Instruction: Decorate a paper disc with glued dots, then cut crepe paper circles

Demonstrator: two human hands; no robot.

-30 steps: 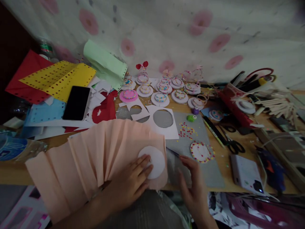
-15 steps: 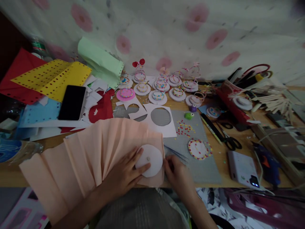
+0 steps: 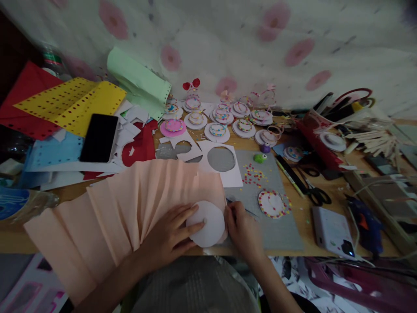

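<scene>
At a crowded craft table, a black phone (image 3: pixel 99 138) is lying on a heap of coloured paper offcuts (image 3: pixel 52 152) at the left, apparently pushed clear of the work. Next to it, pleated peach paper (image 3: pixel 124 204) is fanning across the near edge. The left hand (image 3: pixel 167 237) is resting open and flat on it, fingertips pressing a white disc (image 3: pixel 210 226) onto the fan's narrow end, seemingly to stop it sliding. The right hand (image 3: pixel 243 228) is curling narrowly against the disc's right rim; whether it is gripping anything cannot be told. Scissors (image 3: pixel 314 193) and a glue gun (image 3: pixel 365 217) are lying near, just past the grey mat (image 3: pixel 280 232).
</scene>
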